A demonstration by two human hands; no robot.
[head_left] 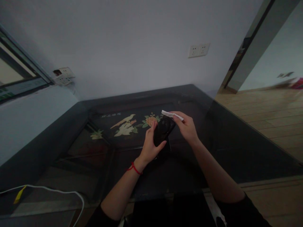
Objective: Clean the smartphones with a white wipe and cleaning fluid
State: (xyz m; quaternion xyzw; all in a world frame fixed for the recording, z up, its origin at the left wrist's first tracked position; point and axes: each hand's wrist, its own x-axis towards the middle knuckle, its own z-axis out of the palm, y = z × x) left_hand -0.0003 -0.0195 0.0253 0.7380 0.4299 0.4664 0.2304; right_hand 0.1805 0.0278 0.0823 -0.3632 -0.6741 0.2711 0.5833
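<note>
Over the dark table, my left hand (pixel 151 142) is wrapped round a black phone (pixel 163 128), its thumb across the near end and fingers along the left side. Round lens-like shapes show faintly on the phone's upward face. A thin dark flap or edge (pixel 169 144) sticks out beneath it; I cannot make out what it belongs to. My right hand (pixel 186 126) pinches a folded white tissue (pixel 172 115) between thumb and fingers. The tissue lies at the phone's far end, close to or touching it. A red string bracelet (pixel 135 168) circles my left wrist.
The glossy black table (pixel 227 151) carries a bird-and-flower picture (pixel 125 126). A white cable (pixel 52 189) with a yellow tag (pixel 20 194) lies at the near left. Wall sockets (pixel 199 50) are ahead, and a window (pixel 19 69) is at the left.
</note>
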